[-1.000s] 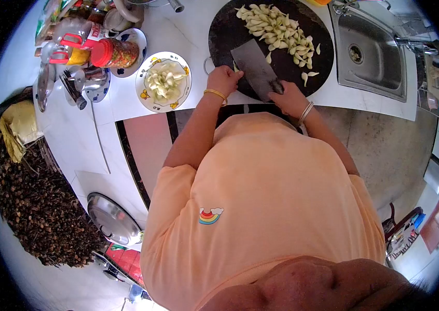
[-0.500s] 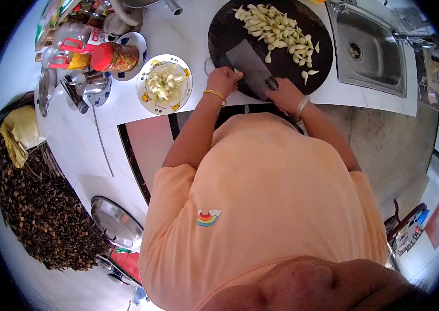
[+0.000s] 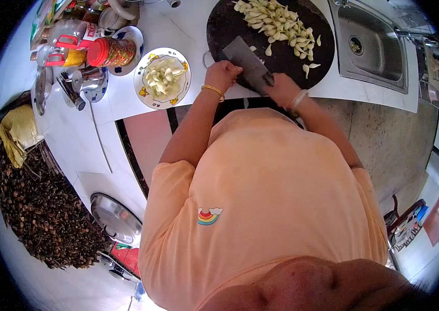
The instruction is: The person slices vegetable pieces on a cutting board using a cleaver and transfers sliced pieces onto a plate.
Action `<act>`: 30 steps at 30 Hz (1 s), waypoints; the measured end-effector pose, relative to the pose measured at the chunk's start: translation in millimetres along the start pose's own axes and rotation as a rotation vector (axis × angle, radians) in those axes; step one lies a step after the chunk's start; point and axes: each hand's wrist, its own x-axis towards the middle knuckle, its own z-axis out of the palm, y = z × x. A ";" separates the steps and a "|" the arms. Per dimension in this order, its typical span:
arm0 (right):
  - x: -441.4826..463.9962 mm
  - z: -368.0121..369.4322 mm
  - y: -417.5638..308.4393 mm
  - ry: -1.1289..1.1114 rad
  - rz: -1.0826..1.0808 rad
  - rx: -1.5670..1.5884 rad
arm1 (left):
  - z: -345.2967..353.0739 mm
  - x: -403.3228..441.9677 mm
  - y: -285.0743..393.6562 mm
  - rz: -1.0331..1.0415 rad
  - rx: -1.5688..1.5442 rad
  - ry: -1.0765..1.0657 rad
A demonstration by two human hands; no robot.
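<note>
Right hand (image 3: 281, 90) closed around the cleaver's (image 3: 249, 63) handle, over the round dark board (image 3: 218, 32).
The left hand (image 3: 223, 75) bends its fingertips in beside the blade; how closed they are, and on what, I cannot tell. Pale peeled cloves (image 3: 276, 25) lie heaped on the board beyond the blade, and more fill the patterned plate (image 3: 140, 67) to the left.

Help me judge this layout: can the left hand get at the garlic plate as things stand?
Probably yes: nothing tall stands between the left hand and the garlic plate, mainly bare counter.
</note>
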 end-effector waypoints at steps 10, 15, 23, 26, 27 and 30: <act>-44.2 -26.9 -1.6 0.228 0.073 0.264 | 14.4 7.4 -4.7 0.234 0.448 0.224; -56.8 -37.8 32.0 0.400 0.077 0.618 | 42.8 23.6 48.9 0.400 0.593 0.253; -62.8 -41.4 43.2 0.309 0.081 0.582 | 54.3 23.2 74.9 0.393 0.698 0.194; -52.2 -33.3 36.9 0.215 0.072 0.519 | 13.9 22.5 36.3 0.360 0.386 0.271; -47.2 -30.1 32.7 0.162 0.063 0.460 | 2.8 23.9 12.4 0.255 0.275 0.279; -29.9 -18.7 19.5 0.071 0.035 0.322 | -1.2 8.2 -7.5 0.088 -0.021 0.241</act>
